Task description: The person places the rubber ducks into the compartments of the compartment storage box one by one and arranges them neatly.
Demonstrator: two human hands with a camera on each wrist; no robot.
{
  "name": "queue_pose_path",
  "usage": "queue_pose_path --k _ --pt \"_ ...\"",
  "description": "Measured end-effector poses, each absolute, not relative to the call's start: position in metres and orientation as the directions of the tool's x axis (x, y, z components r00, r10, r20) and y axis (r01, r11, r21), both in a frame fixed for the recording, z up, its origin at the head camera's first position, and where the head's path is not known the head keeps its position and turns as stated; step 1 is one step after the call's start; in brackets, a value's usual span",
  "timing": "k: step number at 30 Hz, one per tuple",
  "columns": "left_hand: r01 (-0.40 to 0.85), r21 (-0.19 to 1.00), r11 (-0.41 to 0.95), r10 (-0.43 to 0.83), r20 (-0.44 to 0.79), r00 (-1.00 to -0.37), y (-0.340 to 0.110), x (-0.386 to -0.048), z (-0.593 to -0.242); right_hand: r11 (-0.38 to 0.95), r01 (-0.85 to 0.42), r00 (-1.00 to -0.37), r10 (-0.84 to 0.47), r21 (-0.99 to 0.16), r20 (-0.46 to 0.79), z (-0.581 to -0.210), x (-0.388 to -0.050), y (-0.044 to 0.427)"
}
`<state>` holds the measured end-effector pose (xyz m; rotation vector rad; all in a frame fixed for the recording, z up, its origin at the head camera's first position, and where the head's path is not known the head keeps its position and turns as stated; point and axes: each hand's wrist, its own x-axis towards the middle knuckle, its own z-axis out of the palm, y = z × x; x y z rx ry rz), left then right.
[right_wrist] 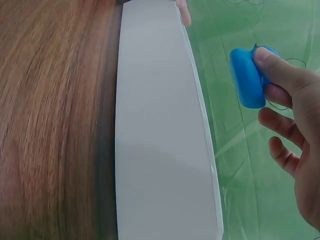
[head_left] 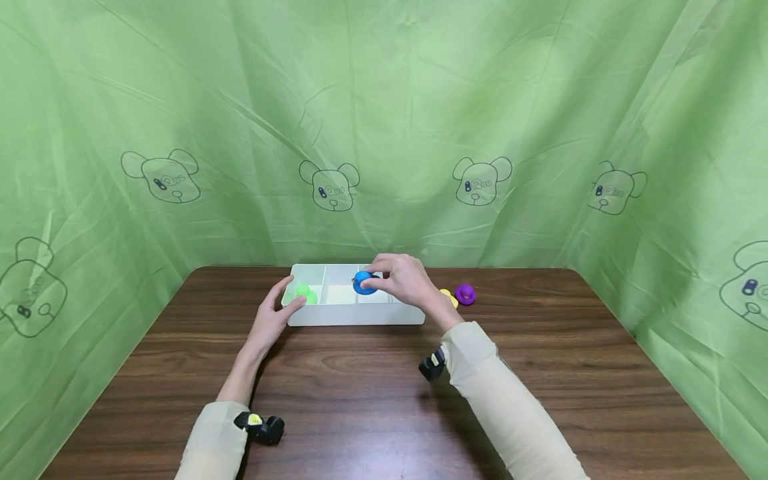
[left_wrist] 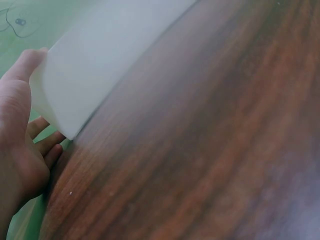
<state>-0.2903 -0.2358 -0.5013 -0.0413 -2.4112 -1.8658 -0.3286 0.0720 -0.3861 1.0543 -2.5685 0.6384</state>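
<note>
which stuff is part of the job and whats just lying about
Likely the job:
blue toy, pinched by the right hand
white tray, held by the left hand
green toy, in the tray
probably yellow toy, purple toy, right of the tray

Just around:
green curtain
wrist cameras

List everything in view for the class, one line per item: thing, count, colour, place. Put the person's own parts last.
Table: one, dark brown, lower head view
Cloth: count unclear, green, behind and beside the table
Drawings: six, dark outlines, on the cloth
Box: one, white, on the table's far part
Green toy: one, green, in the box's leftmost compartment
Blue toy: one, blue, held over the box
Yellow toy: at least one, yellow, right of the box, partly hidden
Purple toy: one, purple, right of the yellow toy
Sleeves: two, cream, lower left and right
Cameras: two, black, one by each sleeve
Left grip: one, bare, holding the box's left end
Right grip: one, bare, pinching the blue toy
</note>
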Motion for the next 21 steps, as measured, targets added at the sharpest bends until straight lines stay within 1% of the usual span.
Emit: queue_pose_path --k 6,12,19,21 --pt "0.076 0.963 0.259 -0.038 0.088 -0.995 -0.237 -0.291 -0.503 0.650 -0.697 -0.713 -0.582 -0.304 0.391 -0.381 -0.330 0.062" --pt "0.073 0.965 0.250 -0.043 0.086 -0.995 -0.238 -0.292 -0.505 0.660 -0.688 -0.723 -0.594 -0.300 0.352 -0.378 -0.333 0.051" --pt "0.080 0.965 0.251 -0.041 0.094 -0.995 -0.237 -0.292 -0.503 0.654 -0.659 -0.752 -0.580 -0.372 0.313 -0.380 -0.338 0.044" --pt "0.080 0.964 0.252 -0.036 0.092 -0.995 -0.236 -0.292 -0.503 0.663 -0.648 -0.761 -0.579 -0.374 0.292 -0.383 -0.340 0.042"
